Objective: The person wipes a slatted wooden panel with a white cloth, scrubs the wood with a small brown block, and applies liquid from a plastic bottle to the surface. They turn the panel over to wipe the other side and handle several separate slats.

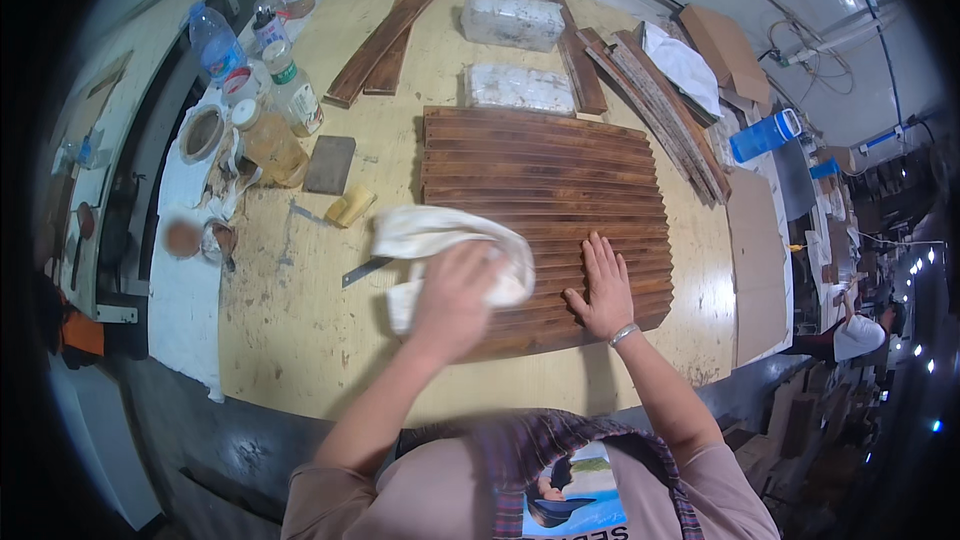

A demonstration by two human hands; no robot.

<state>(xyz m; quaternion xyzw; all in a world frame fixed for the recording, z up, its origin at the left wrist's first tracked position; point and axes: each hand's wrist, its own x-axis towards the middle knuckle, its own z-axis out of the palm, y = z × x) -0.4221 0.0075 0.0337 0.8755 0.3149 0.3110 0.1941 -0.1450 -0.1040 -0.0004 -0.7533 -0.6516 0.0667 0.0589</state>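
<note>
A dark brown wooden panel [540, 165] with parallel ridges lies flat in front of me. My left hand [455, 295], slightly blurred, is closed on a white cloth [430, 230] over the panel's left part; its fingertips are partly hidden in the folds. Stretched flat on the panel's right part, with fingers a little apart, is my right hand [605, 295], which holds nothing. Just left of the cloth, a thin dark metal strip [365, 272] rests on the table. A yellow sponge-like piece [351, 207] and a grey-brown block [330, 164] lie farther left.
Bottles and jars [272, 145] crowd the table's [300, 330] left side. Two white wrapped blocks [513, 20] stand behind the panel. Loose wooden slats [385, 45] lie at the back, with more at the right near a blue bottle [765, 136]. Another person [858, 335] is far right.
</note>
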